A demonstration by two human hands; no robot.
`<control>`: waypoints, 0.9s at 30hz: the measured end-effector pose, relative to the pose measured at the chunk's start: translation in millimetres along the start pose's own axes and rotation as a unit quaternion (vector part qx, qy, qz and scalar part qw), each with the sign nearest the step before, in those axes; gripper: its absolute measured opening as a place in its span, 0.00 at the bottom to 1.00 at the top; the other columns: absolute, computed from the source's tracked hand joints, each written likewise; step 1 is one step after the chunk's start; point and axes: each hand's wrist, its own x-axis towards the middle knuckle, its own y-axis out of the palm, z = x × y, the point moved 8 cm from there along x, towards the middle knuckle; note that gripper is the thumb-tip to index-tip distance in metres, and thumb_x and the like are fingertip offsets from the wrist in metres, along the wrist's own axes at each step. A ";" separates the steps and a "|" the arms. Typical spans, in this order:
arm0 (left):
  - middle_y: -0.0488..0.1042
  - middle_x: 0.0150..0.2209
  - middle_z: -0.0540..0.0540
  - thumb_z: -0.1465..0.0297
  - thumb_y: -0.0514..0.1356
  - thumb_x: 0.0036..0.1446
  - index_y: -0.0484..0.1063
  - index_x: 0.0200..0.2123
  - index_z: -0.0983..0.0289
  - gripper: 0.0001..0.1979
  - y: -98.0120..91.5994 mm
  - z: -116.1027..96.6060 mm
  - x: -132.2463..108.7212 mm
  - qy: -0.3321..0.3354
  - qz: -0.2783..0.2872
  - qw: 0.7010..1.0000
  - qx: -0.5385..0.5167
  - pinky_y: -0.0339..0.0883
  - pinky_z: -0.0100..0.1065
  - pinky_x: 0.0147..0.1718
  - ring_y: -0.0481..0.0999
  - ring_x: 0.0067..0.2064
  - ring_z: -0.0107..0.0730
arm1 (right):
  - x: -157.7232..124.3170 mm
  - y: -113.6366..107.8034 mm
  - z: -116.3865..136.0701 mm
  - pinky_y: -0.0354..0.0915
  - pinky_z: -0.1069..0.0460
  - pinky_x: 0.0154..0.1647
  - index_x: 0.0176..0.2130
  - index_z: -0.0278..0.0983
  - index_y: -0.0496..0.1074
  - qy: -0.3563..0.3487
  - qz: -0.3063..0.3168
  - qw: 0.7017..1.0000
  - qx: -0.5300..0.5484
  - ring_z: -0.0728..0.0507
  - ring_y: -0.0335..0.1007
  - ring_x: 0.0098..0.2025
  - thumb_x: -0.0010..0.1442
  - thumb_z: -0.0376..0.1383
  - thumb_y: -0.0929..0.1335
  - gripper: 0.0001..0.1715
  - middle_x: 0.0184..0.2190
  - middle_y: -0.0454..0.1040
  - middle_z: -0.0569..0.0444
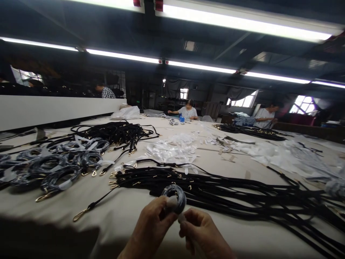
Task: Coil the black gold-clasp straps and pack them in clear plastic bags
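Note:
Between thumb and fingers my left hand (152, 223) grips a coiled black strap (181, 198), wound into a small ring that looks wrapped in clear film. A whitish tab (171, 201) lies on the coil by my left thumb. My right hand (201, 230) is closed just below the coil, pinching a small pale piece (182, 217) whose kind I cannot make out. Behind both hands lies a long bundle of black straps (215, 187) with gold-coloured clips at its left end. One strap's gold clip (81, 214) points toward the table's front edge on the left.
Wrapped strap coils (59, 176) are piled at the left, with a heap of black straps (115, 135) behind them. Clear plastic pieces (169, 149) lie mid-table and plastic sheeting (283, 154) at the right. A person (188, 111) sits across the table (129, 212).

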 end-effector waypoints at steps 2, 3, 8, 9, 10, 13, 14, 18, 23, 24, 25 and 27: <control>0.77 0.30 0.51 0.71 0.63 0.54 0.77 0.32 0.62 0.03 -3.4 3.4 1.6 -0.008 0.003 1.000 0.015 0.62 0.29 0.32 0.72 0.32 0.33 | 3.1 -2.3 -11.6 0.54 0.58 0.13 0.28 0.35 0.67 0.027 -0.023 0.998 -0.049 0.52 0.63 0.15 0.41 0.60 0.77 0.34 0.21 0.73 0.56; 0.77 0.30 0.51 0.72 0.63 0.53 0.77 0.32 0.62 0.03 -3.5 6.2 2.0 -0.019 0.010 1.000 0.009 0.61 0.29 0.32 0.72 0.32 0.33 | 4.3 -2.9 -15.6 0.53 0.58 0.12 0.27 0.36 0.65 0.032 -0.030 0.997 -0.071 0.52 0.62 0.14 0.41 0.62 0.75 0.35 0.19 0.72 0.56; 0.71 0.25 0.48 0.69 0.61 0.53 0.76 0.33 0.64 0.06 1.8 26.2 0.5 -0.102 0.049 0.989 -0.096 0.59 0.29 0.29 0.67 0.29 0.30 | 6.5 -1.3 -22.4 0.55 0.57 0.14 0.30 0.37 0.66 0.024 -0.012 0.993 -0.114 0.50 0.63 0.14 0.54 0.68 0.65 0.37 0.19 0.72 0.55; 0.70 0.25 0.47 0.68 0.61 0.53 0.76 0.33 0.65 0.07 2.6 29.2 0.0 -0.111 0.054 0.986 -0.114 0.59 0.29 0.29 0.66 0.28 0.29 | 6.7 -3.8 -19.1 0.58 0.56 0.16 0.30 0.37 0.66 0.005 -0.012 0.990 -0.137 0.49 0.66 0.16 0.57 0.67 0.63 0.37 0.20 0.73 0.53; 0.69 0.24 0.47 0.68 0.61 0.52 0.76 0.33 0.65 0.07 2.8 32.0 -0.4 -0.119 0.057 0.983 -0.125 0.59 0.29 0.29 0.66 0.28 0.29 | 7.0 -7.3 -12.3 0.59 0.55 0.19 0.30 0.37 0.67 -0.031 -0.017 0.982 -0.183 0.47 0.68 0.19 0.60 0.66 0.61 0.35 0.22 0.74 0.52; 0.68 0.25 0.47 0.69 0.61 0.50 0.74 0.31 0.65 0.06 2.5 36.8 -1.9 -0.140 0.073 0.980 -0.121 0.57 0.28 0.28 0.65 0.28 0.29 | 2.5 -13.3 21.7 0.57 0.53 0.26 0.26 0.38 0.68 -0.219 -0.050 0.883 -0.412 0.46 0.70 0.24 0.69 0.51 0.60 0.27 0.23 0.74 0.50; 0.68 0.25 0.47 0.70 0.61 0.50 0.74 0.31 0.65 0.05 2.2 36.3 -2.1 -0.141 0.079 0.981 -0.110 0.57 0.28 0.29 0.65 0.29 0.29 | -0.7 -11.7 31.4 0.55 0.52 0.27 0.26 0.38 0.69 -0.276 -0.056 0.832 -0.478 0.47 0.69 0.24 0.70 0.46 0.61 0.25 0.23 0.74 0.51; 0.72 0.27 0.48 0.72 0.59 0.51 0.75 0.32 0.65 0.05 0.9 29.4 -1.0 -0.123 0.091 0.986 -0.060 0.56 0.28 0.29 0.65 0.30 0.29 | -7.9 -0.2 53.8 0.51 0.51 0.28 0.28 0.38 0.70 -0.396 -0.048 0.681 -0.614 0.48 0.68 0.23 0.70 0.33 0.62 0.17 0.22 0.74 0.55; 0.78 0.31 0.50 0.71 0.61 0.52 0.77 0.32 0.62 0.05 -11.5 31.9 -0.5 -0.066 0.068 0.995 0.033 0.59 0.29 0.33 0.72 0.33 0.34 | -4.2 -7.6 66.1 0.52 0.49 0.29 0.29 0.38 0.72 -0.433 0.031 0.590 -0.681 0.46 0.67 0.24 0.70 0.34 0.63 0.17 0.22 0.73 0.55; 0.79 0.33 0.51 0.71 0.62 0.52 0.77 0.33 0.62 0.05 -20.7 35.7 -1.2 -0.059 0.044 0.996 0.057 0.60 0.30 0.35 0.73 0.35 0.36 | 1.5 -22.3 70.5 0.53 0.50 0.30 0.29 0.39 0.73 -0.422 0.033 0.590 -0.687 0.46 0.67 0.24 0.70 0.35 0.63 0.18 0.22 0.74 0.54; 0.79 0.34 0.52 0.71 0.62 0.51 0.77 0.33 0.62 0.05 -31.6 41.3 -2.6 -0.063 0.019 0.995 0.077 0.60 0.30 0.37 0.74 0.36 0.37 | 9.5 -42.6 77.7 0.56 0.50 0.31 0.30 0.39 0.74 -0.404 0.020 0.599 -0.691 0.45 0.69 0.25 0.70 0.36 0.63 0.18 0.23 0.75 0.54; 0.77 0.31 0.52 0.69 0.62 0.52 0.76 0.31 0.63 0.05 -52.0 55.7 -6.9 -0.102 -0.009 0.991 0.082 0.61 0.31 0.35 0.73 0.34 0.37 | 31.1 -96.2 101.5 0.62 0.50 0.34 0.34 0.40 0.77 -0.353 -0.056 0.649 -0.672 0.43 0.74 0.29 0.67 0.39 0.63 0.16 0.26 0.79 0.51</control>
